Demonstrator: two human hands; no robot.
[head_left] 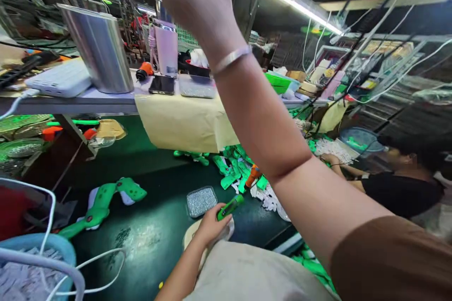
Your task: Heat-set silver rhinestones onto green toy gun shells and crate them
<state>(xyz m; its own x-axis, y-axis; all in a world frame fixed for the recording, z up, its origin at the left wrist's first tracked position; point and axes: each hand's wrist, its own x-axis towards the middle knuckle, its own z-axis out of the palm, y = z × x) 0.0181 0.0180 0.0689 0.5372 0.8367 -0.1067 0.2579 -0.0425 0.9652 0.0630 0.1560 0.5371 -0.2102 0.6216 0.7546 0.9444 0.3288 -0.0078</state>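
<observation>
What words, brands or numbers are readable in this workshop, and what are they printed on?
No text here can be read.
On the packages on the right-hand shelf: coloured patches, too blurred to read.
On the steel tumbler, pink bottle and white power bank: no marking visible.
On the green part in the left hand: no lettering visible.

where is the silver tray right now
Head view, lower centre: the silver tray lies on the dark green surface, just above the left hand holding a green part.
</observation>
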